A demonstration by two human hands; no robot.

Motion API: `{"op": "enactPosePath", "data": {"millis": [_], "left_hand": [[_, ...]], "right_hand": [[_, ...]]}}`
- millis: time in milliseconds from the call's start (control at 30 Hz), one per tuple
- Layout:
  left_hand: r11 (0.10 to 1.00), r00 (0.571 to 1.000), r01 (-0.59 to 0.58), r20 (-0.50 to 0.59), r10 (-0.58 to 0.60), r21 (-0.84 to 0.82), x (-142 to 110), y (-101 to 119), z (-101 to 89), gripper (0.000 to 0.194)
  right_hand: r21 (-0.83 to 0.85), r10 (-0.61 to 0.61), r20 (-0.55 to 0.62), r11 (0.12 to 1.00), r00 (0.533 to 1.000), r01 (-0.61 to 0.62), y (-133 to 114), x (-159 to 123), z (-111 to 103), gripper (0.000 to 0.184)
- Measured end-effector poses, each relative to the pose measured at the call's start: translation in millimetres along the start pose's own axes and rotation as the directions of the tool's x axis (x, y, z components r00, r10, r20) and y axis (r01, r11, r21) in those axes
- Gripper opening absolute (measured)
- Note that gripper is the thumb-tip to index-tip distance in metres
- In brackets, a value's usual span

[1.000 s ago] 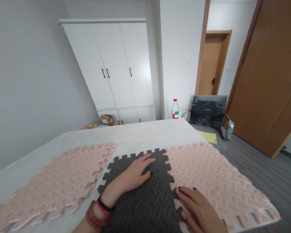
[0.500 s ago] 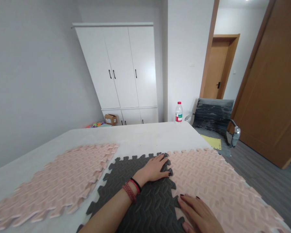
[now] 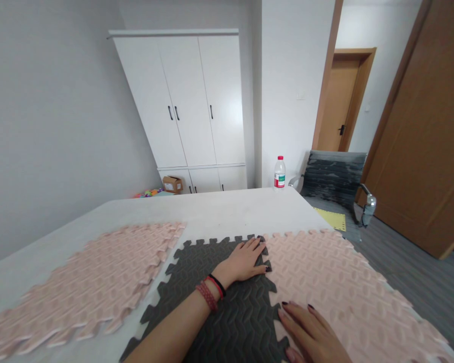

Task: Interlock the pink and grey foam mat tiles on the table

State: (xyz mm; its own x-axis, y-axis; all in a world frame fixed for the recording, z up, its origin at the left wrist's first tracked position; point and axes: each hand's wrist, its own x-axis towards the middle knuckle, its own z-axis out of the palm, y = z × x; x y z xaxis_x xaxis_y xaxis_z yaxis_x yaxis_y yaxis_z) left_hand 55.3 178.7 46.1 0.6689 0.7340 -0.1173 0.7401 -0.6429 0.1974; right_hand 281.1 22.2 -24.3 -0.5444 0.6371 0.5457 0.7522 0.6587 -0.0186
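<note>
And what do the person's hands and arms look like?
The left hand and right hand both have dark nail polish. The left forearm, with no sleeve showing, wears a black band, a thin red band and a reddish beaded-looking bracelet. The right forearm is out of view.

I see a dark, matt, ridged foam mat (image 3: 236,315), a smooth surface (image 3: 219,207) and a plastic bottle (image 3: 279,174) at its far right corner.

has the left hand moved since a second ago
Yes: judged against the red-capped plastic bottle, the left hand has moved to the right, and now lies by the right edge of the dark gray foam tile.
</note>
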Motion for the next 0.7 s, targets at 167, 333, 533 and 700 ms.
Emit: {"op": "enactPosePath", "data": {"millis": [167, 333, 533, 700], "left_hand": [[1.000, 1.000, -0.010, 0.007, 0.010, 0.017, -0.1, -1.4, 4.0, 0.078], [1.000, 0.999, 0.005, -0.037, -0.005, 0.024, -3.8, 2.9, 7.9, 0.070], [0.998, 1.000, 0.012, -0.015, -0.011, 0.058, -6.1, 8.6, 4.0, 0.066], [0.998, 0.999, 0.005, 0.044, -0.008, 0.061, -6.8, 9.6, 0.3, 0.066]], "right_hand": [[-0.076, -0.045, -0.038, 0.996, 0.998, 0.042, -3.7, 5.2, -2.5, 0.049], [-0.165, -0.096, -0.032, 0.982, 0.995, 0.089, -5.8, 8.3, -7.7, 0.046], [-0.085, -0.098, -0.004, 0.992, 0.995, 0.098, -3.9, 13.6, -18.4, 0.043], [-0.087, -0.098, 0.000, 0.991, 0.995, 0.098, -4.9, 19.9, -25.2, 0.042]]}}
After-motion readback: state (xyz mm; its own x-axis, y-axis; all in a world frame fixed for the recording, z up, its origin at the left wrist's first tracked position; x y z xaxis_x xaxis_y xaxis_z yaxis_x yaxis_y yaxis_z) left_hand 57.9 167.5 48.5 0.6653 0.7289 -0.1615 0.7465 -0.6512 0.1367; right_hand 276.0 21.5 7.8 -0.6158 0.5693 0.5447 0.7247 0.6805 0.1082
